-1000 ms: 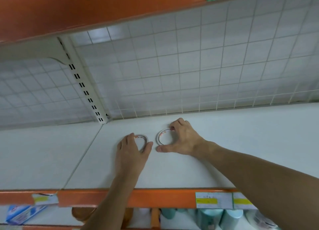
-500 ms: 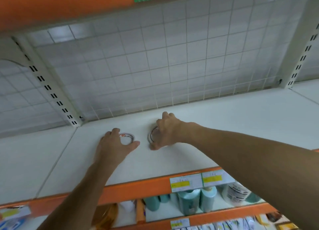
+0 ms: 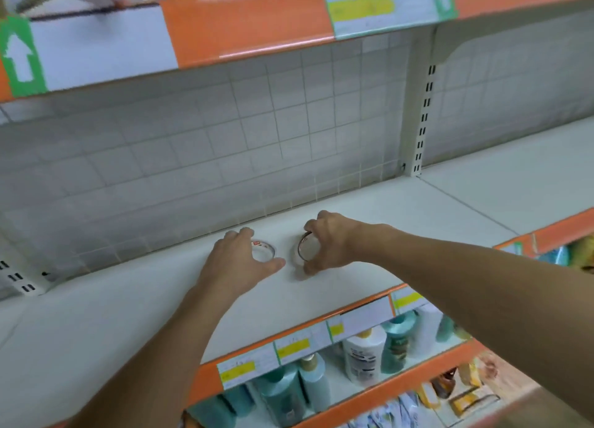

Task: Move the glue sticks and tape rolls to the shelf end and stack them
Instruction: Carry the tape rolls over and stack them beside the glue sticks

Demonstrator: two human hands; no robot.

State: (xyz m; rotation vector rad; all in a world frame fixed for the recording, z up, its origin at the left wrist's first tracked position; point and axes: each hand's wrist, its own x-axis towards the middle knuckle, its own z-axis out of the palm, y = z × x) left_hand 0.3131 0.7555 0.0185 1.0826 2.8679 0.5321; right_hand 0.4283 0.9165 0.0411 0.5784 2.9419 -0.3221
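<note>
Two clear tape rolls sit side by side on the white shelf (image 3: 369, 222). My left hand (image 3: 238, 263) curls round the left tape roll (image 3: 265, 250), which lies flat with a red mark on its rim. My right hand (image 3: 331, 241) grips the right tape roll (image 3: 303, 249) between thumb and fingers; this roll is tipped up on its edge, its opening facing left. No glue sticks are in view.
A white wire grid (image 3: 225, 144) backs the shelf, with a slotted upright post (image 3: 421, 119) at the right. An orange-edged shelf (image 3: 250, 19) hangs overhead. Bottles (image 3: 363, 353) stand on the lower shelf behind an orange price strip (image 3: 302, 341).
The right tape roll has tipped from flat to standing on edge in my right hand. The view has swung right and up; both hands stay on their rolls.
</note>
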